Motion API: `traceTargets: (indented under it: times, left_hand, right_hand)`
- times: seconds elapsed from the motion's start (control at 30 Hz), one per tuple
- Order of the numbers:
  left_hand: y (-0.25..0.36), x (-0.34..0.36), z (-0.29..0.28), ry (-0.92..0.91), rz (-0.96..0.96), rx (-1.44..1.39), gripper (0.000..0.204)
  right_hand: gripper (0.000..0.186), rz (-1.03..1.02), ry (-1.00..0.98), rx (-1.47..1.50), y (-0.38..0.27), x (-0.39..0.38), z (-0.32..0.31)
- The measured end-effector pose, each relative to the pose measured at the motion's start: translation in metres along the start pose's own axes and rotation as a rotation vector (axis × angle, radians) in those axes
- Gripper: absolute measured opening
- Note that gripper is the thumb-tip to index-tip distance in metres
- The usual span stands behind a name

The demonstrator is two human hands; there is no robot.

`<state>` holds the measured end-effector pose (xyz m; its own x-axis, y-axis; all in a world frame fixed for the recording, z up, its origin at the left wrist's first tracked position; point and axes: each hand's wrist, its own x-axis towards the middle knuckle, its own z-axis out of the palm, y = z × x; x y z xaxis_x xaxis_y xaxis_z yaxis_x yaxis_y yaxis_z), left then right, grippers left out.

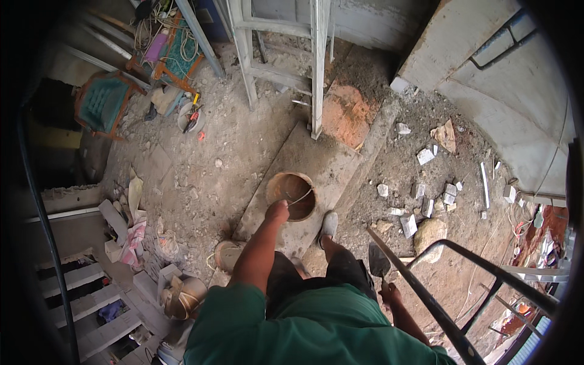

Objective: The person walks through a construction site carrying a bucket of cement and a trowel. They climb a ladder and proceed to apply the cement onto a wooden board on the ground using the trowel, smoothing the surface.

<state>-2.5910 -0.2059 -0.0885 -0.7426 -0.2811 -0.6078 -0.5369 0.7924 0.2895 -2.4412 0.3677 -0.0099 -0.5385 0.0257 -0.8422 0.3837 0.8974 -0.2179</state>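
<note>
My left hand is closed on the thin handle of a mud-stained round bucket, which is over a dusty slab near my feet. My right hand hangs low at my right side, closed on the handle of a trowel, whose grey blade points forward beside a black metal tube frame. Another bucket is behind my left forearm, partly hidden.
An aluminium ladder stands ahead. Chairs, cords and tools lie at the upper left. Broken blocks and stones are scattered on the right. A grey block structure with open gaps and sacks is at the lower left.
</note>
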Motion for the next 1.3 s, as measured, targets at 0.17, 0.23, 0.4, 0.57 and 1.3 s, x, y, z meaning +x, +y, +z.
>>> traceTargets:
  times: [0.17, 0.23, 0.4, 0.57, 1.3]
  left_hand:
    - [0.078, 0.100, -0.009, -0.158, 0.106, 0.025, 0.023]
    - [0.071, 0.120, -0.009, -0.251, 0.119, 0.051, 0.031]
    - [0.096, 0.139, -0.029, -0.485, 0.365, -0.090, 0.059]
    - [0.045, 0.137, -0.089, -0.599, 0.479, -0.097, 0.060]
    - [-0.387, 0.250, -0.525, 0.028, 0.043, -0.360, 0.050]
  right_hand:
    - [0.044, 0.346, 0.028, 0.292, -0.033, -0.003, 0.005]
    - [0.040, 0.482, -0.002, 0.557, -0.084, -0.018, 0.003]
    - [0.030, 0.538, 0.144, 0.787, -0.159, -0.034, 0.015]
    - [0.030, 0.471, 0.146, 0.433, -0.217, -0.020, 0.056]
    - [0.014, -0.597, 0.837, 1.400, -0.724, 0.140, -0.197]
